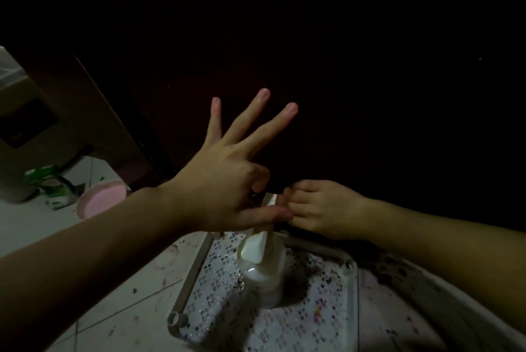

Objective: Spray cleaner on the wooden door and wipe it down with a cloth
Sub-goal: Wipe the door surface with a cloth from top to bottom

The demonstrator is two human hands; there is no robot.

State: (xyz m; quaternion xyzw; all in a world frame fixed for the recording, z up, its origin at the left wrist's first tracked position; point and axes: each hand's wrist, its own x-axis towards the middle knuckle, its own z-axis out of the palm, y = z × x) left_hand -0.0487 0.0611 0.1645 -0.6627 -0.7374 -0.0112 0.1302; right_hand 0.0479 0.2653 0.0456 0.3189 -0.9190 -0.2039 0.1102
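While your left hand (225, 181) pinches the spray bottle (263, 263) nozzle, other fingers splayed, right hand (324, 209) curled, grip unclear, dark door (341, 67) ahead.

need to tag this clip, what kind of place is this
Probably a dim home entry or utility corner: a dark wooden door, stained pale floor tiles, and a pink basin on the floor.

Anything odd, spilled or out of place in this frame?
The floor and the perforated white tray under the spray bottle are speckled with dark and purplish flecks, and a crumpled green packet lies on the floor. No cloth shows.
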